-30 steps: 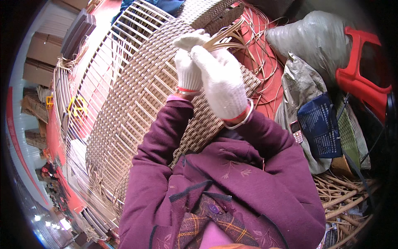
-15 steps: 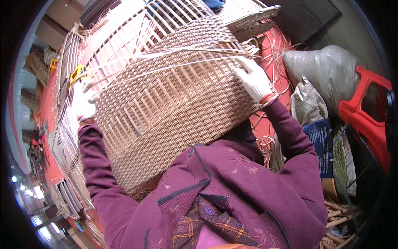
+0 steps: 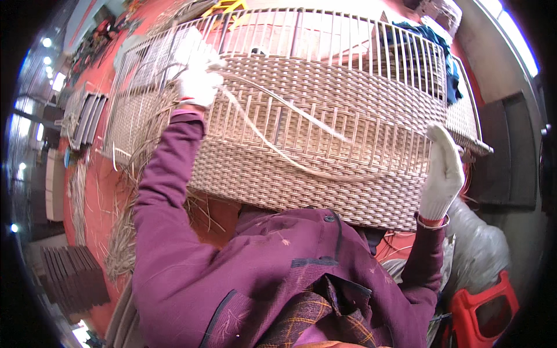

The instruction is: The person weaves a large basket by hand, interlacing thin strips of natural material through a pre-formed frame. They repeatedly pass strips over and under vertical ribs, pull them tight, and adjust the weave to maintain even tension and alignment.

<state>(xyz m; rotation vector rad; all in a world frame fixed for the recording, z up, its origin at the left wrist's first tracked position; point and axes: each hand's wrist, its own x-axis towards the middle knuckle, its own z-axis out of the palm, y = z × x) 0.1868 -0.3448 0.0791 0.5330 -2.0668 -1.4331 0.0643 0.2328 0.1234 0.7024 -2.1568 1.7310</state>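
Across my front lies a woven brown wicker panel [image 3: 301, 194], partly finished, with bare upright ribs showing in a band across its middle. My left hand [image 3: 197, 84], in a white knitted glove, is at the panel's upper left, closed on pale wicker strips [image 3: 264, 136]. Two of these trail from it: one runs straight over the weave, the other droops in a loop toward the right. My right hand [image 3: 444, 174], also gloved, stands at the panel's right edge with its fingers stretched out and nothing visible in them. Glare washes out the left fingertips.
Bare metal bars [image 3: 325, 35] form the frame's far side, with dark blue cloth [image 3: 423, 37] at the far right. A red plastic stool [image 3: 484, 313] and a plastic-wrapped bundle [image 3: 478, 243] stand at the lower right. Loose strands [image 3: 125, 232] hang at left.
The view has turned, so the panel lies more level. The strips that stretched between both hands now trail loosely from my left hand. My right hand has come to the panel's edge.
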